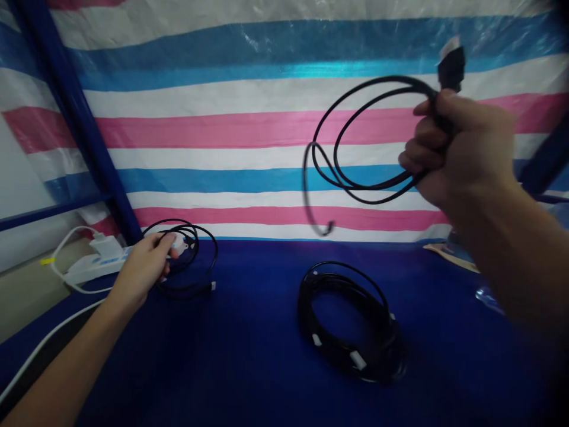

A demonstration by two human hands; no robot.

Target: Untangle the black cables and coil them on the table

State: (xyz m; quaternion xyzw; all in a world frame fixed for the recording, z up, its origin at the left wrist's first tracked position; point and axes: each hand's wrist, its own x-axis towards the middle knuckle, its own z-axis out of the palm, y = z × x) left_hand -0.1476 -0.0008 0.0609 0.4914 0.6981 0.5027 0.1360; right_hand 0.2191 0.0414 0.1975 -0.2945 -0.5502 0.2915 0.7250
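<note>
My right hand [444,136] is raised at the upper right, closed round a looped black cable [373,188]. A dark connector [451,68] sticks up above its fingers, and the cable's other end dangles in the air. At the left, my left hand [153,255] has its fingers closed beside a second looped black cable [216,243] near the power strip; what it pinches is hard to make out. That cable's plug end [212,286] rests on the blue surface. A thick coil of black cables [311,314] with white tags lies at centre right, apart from both hands.
A white power strip [86,268] with a white adapter [106,244] plugged in stands at the left. A white cord [44,341] runs towards the front left. Behind the blue table [240,356] hangs a striped sheet [222,130]. Clear plastic [489,298] lies at the right.
</note>
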